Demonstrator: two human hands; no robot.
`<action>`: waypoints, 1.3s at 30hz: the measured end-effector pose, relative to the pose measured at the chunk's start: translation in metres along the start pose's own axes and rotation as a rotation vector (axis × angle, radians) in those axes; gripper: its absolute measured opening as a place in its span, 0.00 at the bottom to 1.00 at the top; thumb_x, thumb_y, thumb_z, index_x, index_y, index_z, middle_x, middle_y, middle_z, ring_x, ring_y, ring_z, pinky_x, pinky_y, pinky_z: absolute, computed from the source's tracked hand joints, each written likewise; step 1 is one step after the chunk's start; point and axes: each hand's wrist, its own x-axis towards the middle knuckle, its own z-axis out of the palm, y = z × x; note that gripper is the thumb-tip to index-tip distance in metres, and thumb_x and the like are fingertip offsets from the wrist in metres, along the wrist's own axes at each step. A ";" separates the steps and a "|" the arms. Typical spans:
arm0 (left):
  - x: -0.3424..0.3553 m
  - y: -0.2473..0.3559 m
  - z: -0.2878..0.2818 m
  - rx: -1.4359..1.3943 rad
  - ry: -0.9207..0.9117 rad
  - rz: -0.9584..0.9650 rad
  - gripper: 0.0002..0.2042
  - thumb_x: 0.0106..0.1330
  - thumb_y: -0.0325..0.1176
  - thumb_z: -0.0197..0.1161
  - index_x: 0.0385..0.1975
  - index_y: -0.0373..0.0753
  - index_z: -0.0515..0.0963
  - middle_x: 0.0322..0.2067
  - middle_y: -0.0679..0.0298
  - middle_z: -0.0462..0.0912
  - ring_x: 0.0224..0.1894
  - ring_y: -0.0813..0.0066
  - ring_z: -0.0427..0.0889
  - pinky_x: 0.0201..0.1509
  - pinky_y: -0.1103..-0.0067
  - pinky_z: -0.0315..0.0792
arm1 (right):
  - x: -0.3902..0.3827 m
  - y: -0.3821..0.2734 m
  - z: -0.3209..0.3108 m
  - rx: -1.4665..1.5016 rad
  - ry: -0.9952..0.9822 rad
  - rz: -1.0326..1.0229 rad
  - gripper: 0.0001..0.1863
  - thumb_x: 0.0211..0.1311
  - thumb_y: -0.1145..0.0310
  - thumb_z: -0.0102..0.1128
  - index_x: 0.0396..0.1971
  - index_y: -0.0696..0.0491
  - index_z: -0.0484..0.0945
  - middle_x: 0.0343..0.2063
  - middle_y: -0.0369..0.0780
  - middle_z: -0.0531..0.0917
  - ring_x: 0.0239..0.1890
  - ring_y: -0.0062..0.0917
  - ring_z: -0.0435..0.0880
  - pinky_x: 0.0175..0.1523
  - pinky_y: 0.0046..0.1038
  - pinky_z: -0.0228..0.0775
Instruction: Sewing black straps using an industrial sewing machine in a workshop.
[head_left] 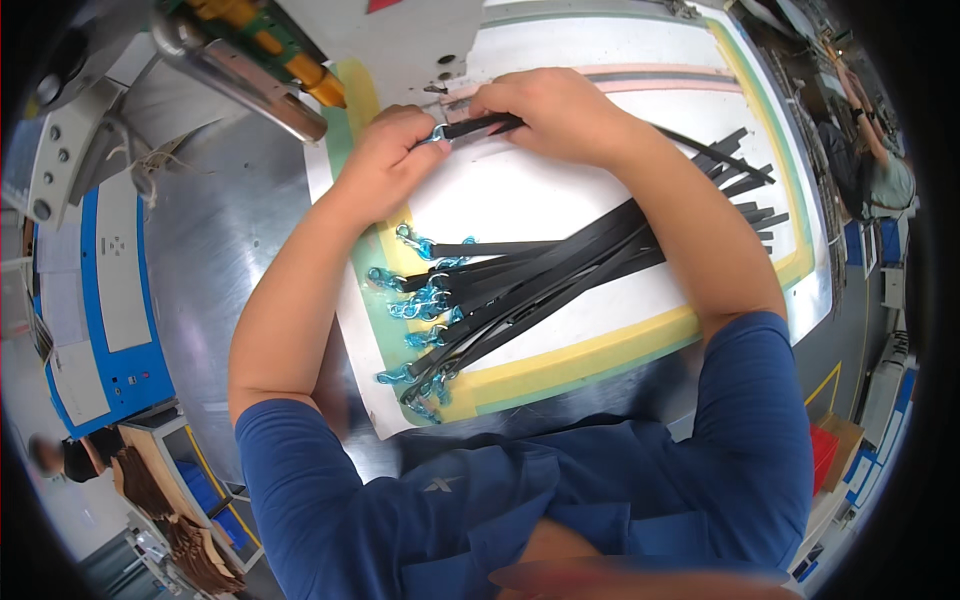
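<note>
The blue shirt (540, 480) of the operator fills the lower centre of the frame; both forearms extend upward from its sleeves. Above it, a yellow tape border (600, 350) edges the near side of a white board (480, 190), with a green strip along its outer side.

A bundle of black straps (575, 250) lies on the board at the centre, fanned toward the right. At their left ends, metal clasps in blue film (425, 300) form an uneven column, partly over the green strip.

At upper centre, the left hand (385, 160) has thumb and index finger clamped on the metal end fitting (438, 133) of a single black strap (470, 127). The right hand (550, 115) pinches this strap farther right, fingers together on it; some fingertips are hidden. The held section runs between the hands, apart from the bundle.

A machine head (240, 85) with a metal cylinder occupies the upper left. A blue-framed cabinet (115, 280) stands at the left edge. Another person (890, 185) is visible at the right edge.
</note>
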 end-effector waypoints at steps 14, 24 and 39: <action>-0.004 -0.001 0.009 0.368 0.157 0.130 0.27 0.68 0.50 0.65 0.59 0.37 0.80 0.54 0.51 0.82 0.58 0.49 0.78 0.65 0.62 0.69 | 0.008 0.007 0.006 -0.202 -0.005 -0.041 0.22 0.57 0.76 0.64 0.52 0.42 0.86 0.40 0.36 0.84 0.40 0.35 0.86 0.45 0.37 0.79; -0.007 0.002 0.005 0.650 0.272 -0.087 0.22 0.64 0.46 0.67 0.50 0.36 0.84 0.47 0.54 0.86 0.52 0.52 0.83 0.61 0.59 0.72 | 0.019 0.011 0.006 -0.118 0.166 0.021 0.17 0.54 0.82 0.62 0.43 0.52 0.84 0.42 0.39 0.85 0.44 0.40 0.87 0.47 0.37 0.79; 0.001 -0.002 0.014 0.466 0.285 0.099 0.15 0.68 0.27 0.65 0.54 0.41 0.85 0.49 0.56 0.86 0.52 0.54 0.83 0.57 0.66 0.77 | 0.026 0.017 0.017 -0.051 0.105 0.043 0.19 0.47 0.88 0.60 0.40 0.56 0.87 0.39 0.41 0.86 0.43 0.40 0.86 0.48 0.37 0.79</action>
